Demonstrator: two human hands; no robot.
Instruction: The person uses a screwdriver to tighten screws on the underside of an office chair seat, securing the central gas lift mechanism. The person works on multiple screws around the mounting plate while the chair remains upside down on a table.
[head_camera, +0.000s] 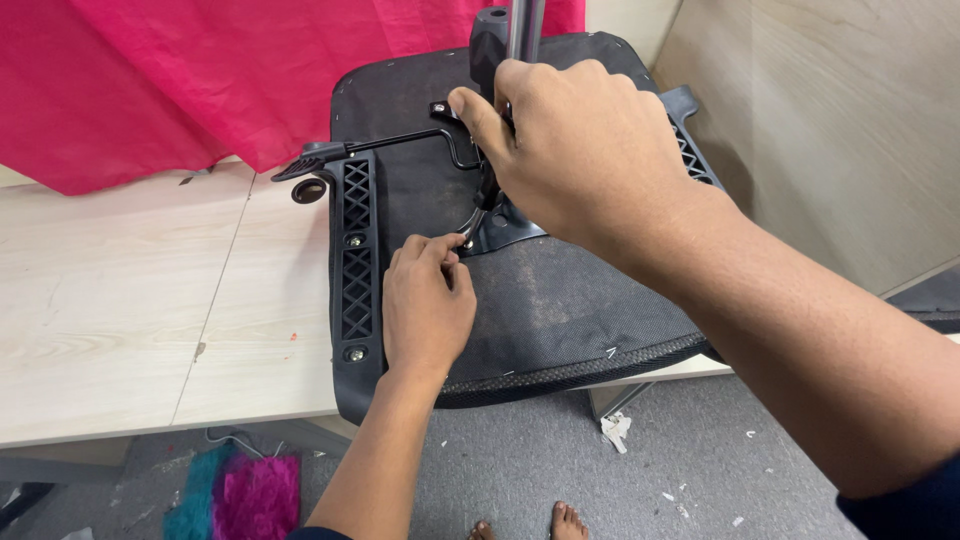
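Observation:
An upturned black office chair seat (560, 310) lies on a pale wooden table (110, 300), its fabric underside facing up. A black metal mechanism plate (505, 228) with a lever arm (390, 143) sits at its centre, and a shiny metal column (524, 25) rises from it. My right hand (580, 150) is clamped over the mechanism at the foot of the column. My left hand (428, 305) pinches a small metal tool or fastener (468, 232) at the plate's near-left corner; what it is exactly I cannot tell.
A black plastic bracket (357, 255) with bolts runs along the seat's left side, another (695, 150) on the right. Pink cloth (200, 80) drapes the table's back. A wooden panel (840, 120) stands right. Below are grey floor, pink and teal fabric scraps (240, 495) and my toes (565, 520).

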